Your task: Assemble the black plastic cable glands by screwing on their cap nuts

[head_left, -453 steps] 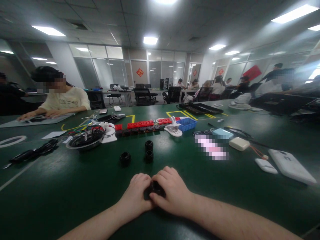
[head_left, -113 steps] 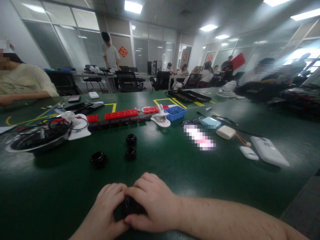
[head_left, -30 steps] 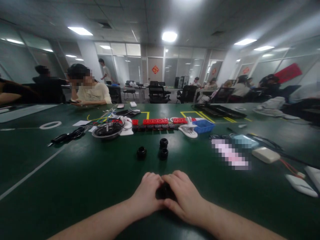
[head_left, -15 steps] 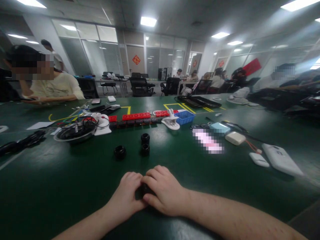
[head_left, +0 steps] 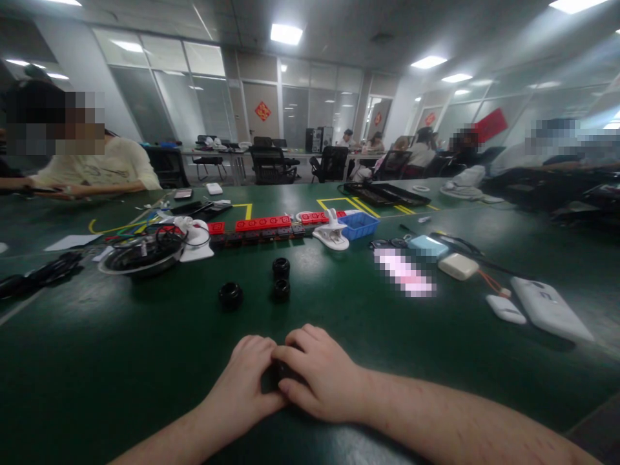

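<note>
My right hand (head_left: 322,374) curls over a small black object (head_left: 287,371), mostly covered by its fingers. My left hand (head_left: 249,374) presses against the same object from the other side, with bent fingers meeting those of the right. The object's kind is hidden by the hands. Beyond them on the green table (head_left: 169,361) are three short, black, glossy round pieces with openings on top: one on the left (head_left: 230,295), a nearer one at the middle (head_left: 281,290) and another right behind it (head_left: 281,267).
A row of red blocks (head_left: 264,223) with black parts lies farther back. Around it are a metal bowl (head_left: 145,266) of cables, a white clip (head_left: 332,239) and a blue bin (head_left: 359,225). At right lie a power bank (head_left: 458,265) and a white case (head_left: 506,309). A person (head_left: 106,168) sits at left.
Both hands stay closed around the black object, with only a slight shift. The view has moved a little. The seated person at left leans slightly farther left.
</note>
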The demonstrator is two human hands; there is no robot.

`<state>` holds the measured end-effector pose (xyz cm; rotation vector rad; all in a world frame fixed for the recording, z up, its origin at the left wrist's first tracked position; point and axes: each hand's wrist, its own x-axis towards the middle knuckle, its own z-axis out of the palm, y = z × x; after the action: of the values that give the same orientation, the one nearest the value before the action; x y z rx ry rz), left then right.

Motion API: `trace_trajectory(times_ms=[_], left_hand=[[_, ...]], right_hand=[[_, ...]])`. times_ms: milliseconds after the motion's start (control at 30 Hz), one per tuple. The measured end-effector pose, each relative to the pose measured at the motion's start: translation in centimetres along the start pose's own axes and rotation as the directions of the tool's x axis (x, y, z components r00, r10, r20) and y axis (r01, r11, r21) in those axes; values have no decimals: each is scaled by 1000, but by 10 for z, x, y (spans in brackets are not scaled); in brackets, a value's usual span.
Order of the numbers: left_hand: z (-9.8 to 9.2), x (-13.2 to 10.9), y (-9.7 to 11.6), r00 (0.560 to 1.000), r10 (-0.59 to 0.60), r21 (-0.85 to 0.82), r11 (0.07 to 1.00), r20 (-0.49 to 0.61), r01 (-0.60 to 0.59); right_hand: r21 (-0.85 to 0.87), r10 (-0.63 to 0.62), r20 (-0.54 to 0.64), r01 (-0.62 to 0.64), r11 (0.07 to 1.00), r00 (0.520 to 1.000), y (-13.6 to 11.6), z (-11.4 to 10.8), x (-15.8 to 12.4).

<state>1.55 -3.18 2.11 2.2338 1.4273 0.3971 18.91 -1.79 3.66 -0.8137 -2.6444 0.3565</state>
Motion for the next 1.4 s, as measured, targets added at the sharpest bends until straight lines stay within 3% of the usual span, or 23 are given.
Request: trace_trajectory(times_ms=[400,600,800,1033,1267,1400], left_hand=[[3,1,-4,998,63,10,998,-13,-63],[4,3,-1,999,-25,40,999,-21,25],[-8,1,9,998,49,9,999,39,-49],[-5,-1,6,1000,3,52,999,-5,-3],[2,-1,1,998,9,35,999,-60,-7],[3,-1,0,997,8,37,999,-81,-5]], right_hand=[[120,-66,-125,82,989,990,3,4,0],[35,-124,-160,131,991,979,-3,6,4],[-133,-249,-132,231,964,960,-14,15,1],[-180,-342,-97,321,930,935,-13,17,-3],[-169,-313,-96,294,941,945,-11,16,-6],[-183,-277,-169,246,952,946,-11,14,-7]])
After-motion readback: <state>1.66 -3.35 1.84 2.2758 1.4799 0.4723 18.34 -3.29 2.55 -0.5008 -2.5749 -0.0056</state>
